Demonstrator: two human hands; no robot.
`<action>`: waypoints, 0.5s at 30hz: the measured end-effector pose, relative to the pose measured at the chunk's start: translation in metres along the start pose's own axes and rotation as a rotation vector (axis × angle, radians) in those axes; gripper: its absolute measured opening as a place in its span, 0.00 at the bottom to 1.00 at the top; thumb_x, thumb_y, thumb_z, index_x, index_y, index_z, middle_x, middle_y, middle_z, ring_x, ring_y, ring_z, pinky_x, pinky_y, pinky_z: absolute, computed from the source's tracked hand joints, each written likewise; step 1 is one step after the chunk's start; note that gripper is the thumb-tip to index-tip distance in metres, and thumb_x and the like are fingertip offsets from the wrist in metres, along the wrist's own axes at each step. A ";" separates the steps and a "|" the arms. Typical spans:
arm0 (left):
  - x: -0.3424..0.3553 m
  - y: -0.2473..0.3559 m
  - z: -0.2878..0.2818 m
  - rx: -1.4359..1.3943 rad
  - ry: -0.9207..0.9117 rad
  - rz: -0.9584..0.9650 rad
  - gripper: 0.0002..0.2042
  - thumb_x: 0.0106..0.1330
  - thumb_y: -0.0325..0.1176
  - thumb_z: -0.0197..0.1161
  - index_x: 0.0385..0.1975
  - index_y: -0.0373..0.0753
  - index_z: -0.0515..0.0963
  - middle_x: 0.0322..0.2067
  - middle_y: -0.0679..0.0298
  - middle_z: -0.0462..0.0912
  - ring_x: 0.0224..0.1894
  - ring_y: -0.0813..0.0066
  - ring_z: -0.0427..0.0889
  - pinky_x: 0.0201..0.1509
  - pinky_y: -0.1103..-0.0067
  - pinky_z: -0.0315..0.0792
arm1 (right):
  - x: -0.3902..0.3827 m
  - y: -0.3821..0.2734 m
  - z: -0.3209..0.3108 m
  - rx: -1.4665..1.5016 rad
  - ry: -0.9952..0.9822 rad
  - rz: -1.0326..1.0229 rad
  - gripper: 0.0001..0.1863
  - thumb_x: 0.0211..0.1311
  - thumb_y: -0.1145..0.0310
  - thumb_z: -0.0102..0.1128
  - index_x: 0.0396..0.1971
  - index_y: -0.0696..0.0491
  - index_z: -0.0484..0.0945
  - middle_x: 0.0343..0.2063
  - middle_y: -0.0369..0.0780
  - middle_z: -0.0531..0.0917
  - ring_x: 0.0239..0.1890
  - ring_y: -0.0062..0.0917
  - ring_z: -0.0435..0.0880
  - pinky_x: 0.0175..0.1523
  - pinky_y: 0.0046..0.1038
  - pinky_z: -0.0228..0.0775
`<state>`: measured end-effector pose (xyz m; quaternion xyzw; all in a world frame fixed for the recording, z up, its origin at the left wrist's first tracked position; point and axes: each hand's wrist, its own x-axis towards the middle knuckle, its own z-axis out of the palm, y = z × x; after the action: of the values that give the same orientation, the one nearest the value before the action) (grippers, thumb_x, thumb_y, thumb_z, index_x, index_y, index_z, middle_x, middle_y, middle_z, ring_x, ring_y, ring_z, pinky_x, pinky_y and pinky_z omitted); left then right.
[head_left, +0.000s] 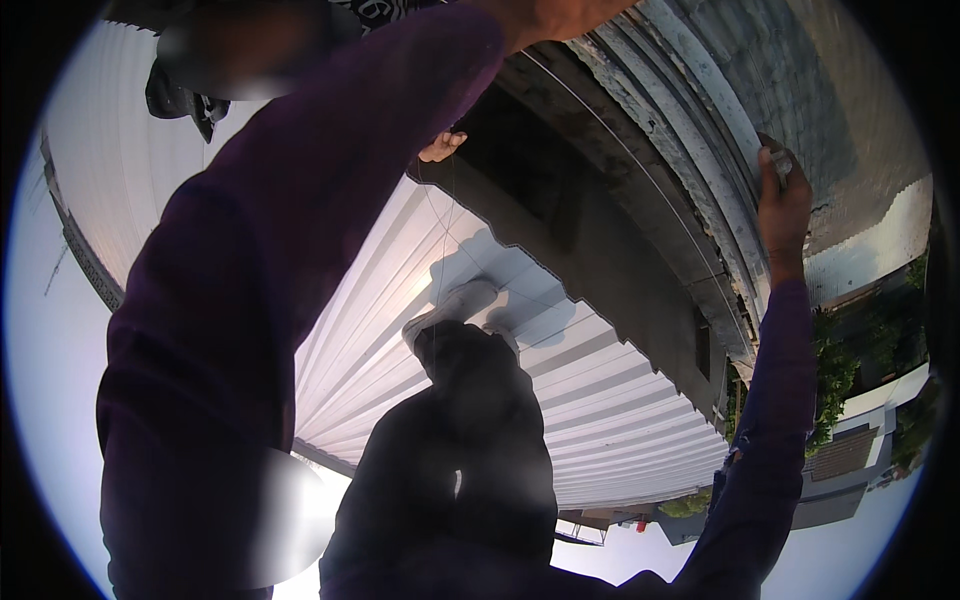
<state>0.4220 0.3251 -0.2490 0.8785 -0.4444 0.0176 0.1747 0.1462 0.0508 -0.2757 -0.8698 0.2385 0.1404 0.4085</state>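
My left arm, in a dark purple sleeve, reaches across to the top edge, where my left hand is cut off; its fingers are out of sight. At the right, my right hand is raised beside a long pale strip along the far ledge. Its thumb and fingers are closed around a small greyish thing that I cannot make out. Another hand, apparently another person's, shows beyond my left sleeve at the roof edge. Thin strings hang below it.
I stand on a pale corrugated metal roof with a jagged far edge. Beyond it lies a dark gap, then a ledge. A person with a dark cap is at the upper left. More roofing and trees lie to the right.
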 end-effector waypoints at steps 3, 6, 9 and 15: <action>0.005 0.003 -0.004 -0.046 -0.087 -0.035 0.20 0.68 0.44 0.62 0.39 0.27 0.85 0.45 0.45 0.85 0.56 0.45 0.79 0.67 0.53 0.68 | -0.001 -0.002 -0.001 0.007 0.001 0.052 0.20 0.79 0.55 0.58 0.57 0.53 0.85 0.51 0.47 0.89 0.55 0.36 0.88 0.61 0.35 0.75; 0.003 -0.001 -0.021 -0.026 -0.114 -0.062 0.20 0.68 0.44 0.61 0.39 0.27 0.85 0.44 0.45 0.85 0.55 0.46 0.78 0.67 0.53 0.68 | 0.007 -0.012 0.004 0.054 0.010 0.013 0.20 0.79 0.55 0.59 0.57 0.53 0.85 0.52 0.46 0.89 0.57 0.32 0.86 0.64 0.33 0.72; 0.000 0.000 -0.001 -0.057 -0.049 -0.026 0.20 0.68 0.44 0.60 0.37 0.28 0.85 0.42 0.46 0.85 0.53 0.47 0.79 0.66 0.54 0.69 | -0.003 0.003 0.004 0.061 0.051 0.103 0.22 0.79 0.52 0.59 0.58 0.53 0.85 0.52 0.44 0.88 0.58 0.30 0.84 0.66 0.32 0.70; 0.002 0.002 -0.002 -0.051 -0.044 -0.036 0.21 0.69 0.45 0.59 0.34 0.28 0.86 0.40 0.45 0.87 0.51 0.45 0.81 0.64 0.54 0.71 | -0.006 0.011 0.004 -0.107 0.091 0.233 0.29 0.80 0.45 0.53 0.59 0.56 0.84 0.51 0.50 0.88 0.55 0.38 0.86 0.62 0.34 0.72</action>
<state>0.4222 0.3235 -0.2463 0.8817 -0.4327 -0.0160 0.1874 0.1349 0.0498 -0.2829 -0.8623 0.3483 0.1600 0.3310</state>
